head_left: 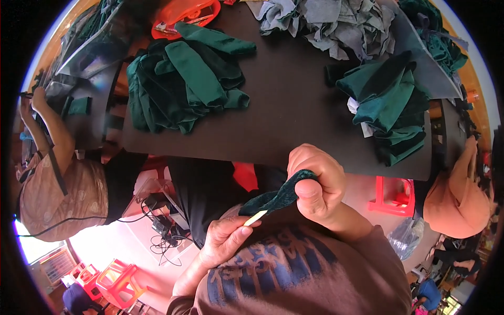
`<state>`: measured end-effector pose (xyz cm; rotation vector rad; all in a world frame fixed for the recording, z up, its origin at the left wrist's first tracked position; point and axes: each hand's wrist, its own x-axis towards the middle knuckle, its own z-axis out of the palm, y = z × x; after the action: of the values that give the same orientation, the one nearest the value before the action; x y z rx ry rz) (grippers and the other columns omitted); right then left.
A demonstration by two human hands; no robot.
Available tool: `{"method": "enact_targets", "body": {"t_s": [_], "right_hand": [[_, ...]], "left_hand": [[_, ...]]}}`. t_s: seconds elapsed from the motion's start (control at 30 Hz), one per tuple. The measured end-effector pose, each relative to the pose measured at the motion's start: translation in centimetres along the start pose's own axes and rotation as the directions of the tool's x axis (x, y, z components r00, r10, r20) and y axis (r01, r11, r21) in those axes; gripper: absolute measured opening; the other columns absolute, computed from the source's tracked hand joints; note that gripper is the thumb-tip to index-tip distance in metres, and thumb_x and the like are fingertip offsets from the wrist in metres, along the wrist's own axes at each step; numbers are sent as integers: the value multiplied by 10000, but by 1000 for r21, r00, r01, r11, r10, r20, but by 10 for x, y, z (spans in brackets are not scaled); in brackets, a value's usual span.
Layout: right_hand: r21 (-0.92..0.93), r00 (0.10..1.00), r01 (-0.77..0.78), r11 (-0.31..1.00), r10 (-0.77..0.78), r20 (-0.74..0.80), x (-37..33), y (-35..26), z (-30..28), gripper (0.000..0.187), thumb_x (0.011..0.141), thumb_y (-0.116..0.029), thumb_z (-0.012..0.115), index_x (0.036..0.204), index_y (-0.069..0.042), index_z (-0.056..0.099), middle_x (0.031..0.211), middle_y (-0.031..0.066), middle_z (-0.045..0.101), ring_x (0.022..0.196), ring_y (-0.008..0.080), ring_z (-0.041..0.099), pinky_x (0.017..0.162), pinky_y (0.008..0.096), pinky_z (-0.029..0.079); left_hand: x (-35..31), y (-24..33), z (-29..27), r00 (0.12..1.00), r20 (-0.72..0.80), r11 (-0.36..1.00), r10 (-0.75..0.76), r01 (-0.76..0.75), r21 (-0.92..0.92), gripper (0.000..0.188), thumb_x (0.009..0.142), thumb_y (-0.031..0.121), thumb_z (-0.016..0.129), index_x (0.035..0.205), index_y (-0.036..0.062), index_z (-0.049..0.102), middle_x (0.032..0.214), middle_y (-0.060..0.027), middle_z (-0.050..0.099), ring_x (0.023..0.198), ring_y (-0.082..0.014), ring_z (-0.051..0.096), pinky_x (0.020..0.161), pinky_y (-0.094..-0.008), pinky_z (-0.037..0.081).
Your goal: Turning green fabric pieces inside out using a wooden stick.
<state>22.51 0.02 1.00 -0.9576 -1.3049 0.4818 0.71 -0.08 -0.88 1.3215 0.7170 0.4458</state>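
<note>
Just at the near edge of a dark table point(286, 105), a worker's left hand point(227, 239) pinches a slim pale-yellow stick point(255, 218) between thumb and fingers. The right hand point(319, 181) grips a dark green velvet strip point(277, 197), which stretches between both hands, touching the stick. Green velvet pieces point(195, 79) lie heaped on the tabletop.

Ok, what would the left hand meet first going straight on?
Most likely the dark green velvet strip that the right hand holds, just past the pale stick; exact depth is unclear.
</note>
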Motion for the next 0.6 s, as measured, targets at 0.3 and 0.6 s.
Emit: {"method": "enact_targets", "body": {"t_s": [0.3, 0.6], "right_hand": [[-1, 991, 125, 992, -125, -49, -10, 3, 16, 325, 860, -250, 531, 652, -28, 416, 546, 67, 399, 445, 205, 395, 443, 315, 328], [121, 999, 33, 992, -29, -32, -5, 0, 14, 399, 919, -317, 420, 642, -31, 392, 508, 49, 390, 416, 170, 373, 427, 306, 329]], "left_hand": [[-3, 4, -2, 983, 108, 968, -150, 168, -188, 270, 893, 242, 523, 975, 8, 631, 684, -3, 571, 586, -72, 470, 579, -184, 381], [2, 6, -16, 889, 396, 794, -229, 406, -452, 336, 921, 250, 452, 958, -47, 603, 563, 38, 425, 503, -35, 340, 484, -182, 264]]}}
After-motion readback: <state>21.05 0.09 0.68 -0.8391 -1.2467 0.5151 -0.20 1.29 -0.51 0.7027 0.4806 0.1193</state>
